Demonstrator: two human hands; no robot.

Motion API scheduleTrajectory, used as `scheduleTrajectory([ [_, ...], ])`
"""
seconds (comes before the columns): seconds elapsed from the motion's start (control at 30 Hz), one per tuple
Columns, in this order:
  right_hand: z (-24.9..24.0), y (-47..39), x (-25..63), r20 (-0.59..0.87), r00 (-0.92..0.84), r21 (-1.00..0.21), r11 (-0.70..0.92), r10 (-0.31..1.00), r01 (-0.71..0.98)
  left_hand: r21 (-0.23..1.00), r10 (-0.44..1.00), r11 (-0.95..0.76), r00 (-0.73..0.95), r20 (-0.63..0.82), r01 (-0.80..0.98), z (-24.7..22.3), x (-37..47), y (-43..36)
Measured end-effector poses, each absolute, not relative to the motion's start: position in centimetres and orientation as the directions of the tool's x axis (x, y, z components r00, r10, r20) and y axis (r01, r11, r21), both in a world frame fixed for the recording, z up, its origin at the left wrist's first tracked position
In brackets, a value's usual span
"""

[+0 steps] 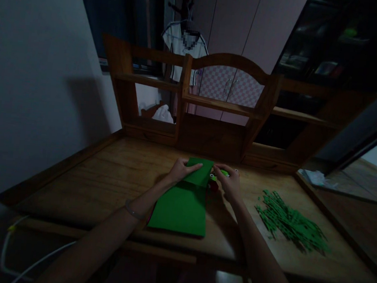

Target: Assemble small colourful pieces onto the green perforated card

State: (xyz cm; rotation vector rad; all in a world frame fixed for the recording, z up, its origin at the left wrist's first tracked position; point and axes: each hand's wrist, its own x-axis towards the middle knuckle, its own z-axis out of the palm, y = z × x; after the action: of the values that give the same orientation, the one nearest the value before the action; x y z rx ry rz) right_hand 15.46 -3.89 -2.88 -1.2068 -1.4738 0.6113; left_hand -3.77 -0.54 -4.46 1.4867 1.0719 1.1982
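My left hand (179, 170) grips a green sheet (201, 171) at its left side, with the thumb laid across the top. This sheet is raised at the far end of a larger green stack of sheets (179, 209) on the desk; whether the two are joined I cannot tell. At the raised sheet's right edge, my right hand (229, 182) has its thumb and index finger closed on the upper corner. Beside and partly behind that hand is a small green and red thing with round white eyes (213, 185), mostly hidden.
A loose pile of narrow green strips (292, 221) lies on the right of the wooden desk (106, 174). A wooden shelf unit (218, 104) stands along the desk's far edge. A white cable (5, 249) hangs at the near left. Light is dim.
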Motion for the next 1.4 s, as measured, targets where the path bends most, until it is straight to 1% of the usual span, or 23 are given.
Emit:
scheduleTrajectory([
  [0.57,-3.2,-3.6,15.5,0.418,0.116,-0.863,0.354,0.901,0.360,0.974,0.964,-0.214,0.176,0.199,0.071,-4.8,-3.8,-0.5],
  [0.77,-3.5,-3.5,15.4,0.440,0.131,-0.860,0.376,0.888,0.344,0.983,0.966,-0.178,0.197,0.166,0.041,-4.8,-3.6,-0.6],
  [0.9,-3.8,-3.4,15.3,0.446,0.183,-0.857,0.359,0.876,0.369,0.992,0.968,-0.123,0.221,0.119,0.003,-4.8,-3.3,-0.8],
  [1.03,-3.6,-3.2,15.6,0.403,0.283,-0.892,0.305,0.870,0.334,0.995,0.975,-0.077,0.206,0.088,-0.062,-4.8,-3.2,-0.7],
  [1.1,-3.4,-3.2,15.9,0.414,0.337,-0.890,0.300,0.846,0.342,0.993,0.980,-0.079,0.176,0.094,-0.091,-4.8,-3.3,-0.6],
  [1.17,-3.1,-3.2,16.2,0.451,0.354,-0.874,0.325,0.819,0.361,0.991,0.983,-0.084,0.154,0.099,-0.101,-4.8,-3.4,-0.4],
  [1.23,-2.9,-3.4,16.3,0.471,0.330,-0.863,0.350,0.818,0.364,0.992,0.984,-0.086,0.148,0.100,-0.097,-4.7,-3.5,-0.4],
  [1.4,-2.9,-3.7,15.7,0.450,0.195,-0.866,0.372,0.872,0.335,0.991,0.979,-0.111,0.163,0.121,-0.069,-4.6,-3.5,-0.6],
])
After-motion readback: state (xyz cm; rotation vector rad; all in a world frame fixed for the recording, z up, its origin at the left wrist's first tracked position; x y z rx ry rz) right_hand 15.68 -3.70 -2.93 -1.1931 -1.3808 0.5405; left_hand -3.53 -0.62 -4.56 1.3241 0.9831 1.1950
